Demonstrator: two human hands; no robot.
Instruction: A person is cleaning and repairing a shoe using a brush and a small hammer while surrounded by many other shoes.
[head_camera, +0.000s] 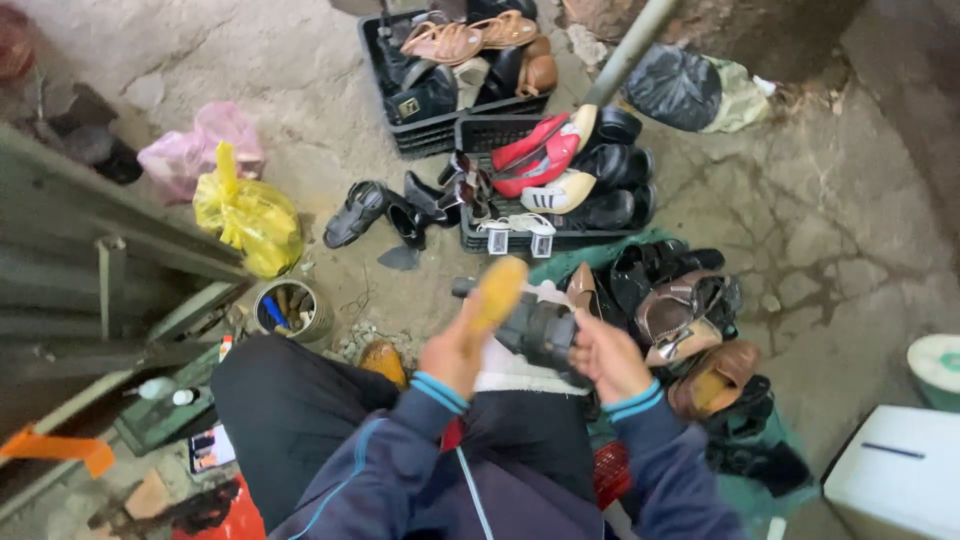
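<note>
Left hand: the left hand (455, 352) is raised over the lap, closed around the handle of a brush (497, 290); the brush's yellow-tan back points up and away from the person.
Right hand: the right hand (607, 357) grips the near end of a dark shoe (540, 333), fingers curled onto it.
Shoe: held between the two hands above the knees, just right of the brush and touching it or nearly so; which exactly I cannot tell.
Cloth: a white cloth (515, 372) lies across the lap, right under the shoe.
Shoe heap: a pile of brown and black shoes (690, 330) sits on the floor just right of the right hand, on green sheeting.
Near crate: a black crate (480, 135) beyond the hands holds a red shoe (535, 155), a white sneaker and black shoes.
Far crate: a second crate (375, 50) behind it carries tan sandals (445, 42) on top.
Floor left: a black sandal (355, 213) lies loose on the concrete; a yellow bag (250, 215) and a pink bag (195, 150) stand farther left.
Tin: a round tin (290, 310) with tools in it stands by the left knee.
Right edge: a white box (900, 470) is at the lower right corner.
</note>
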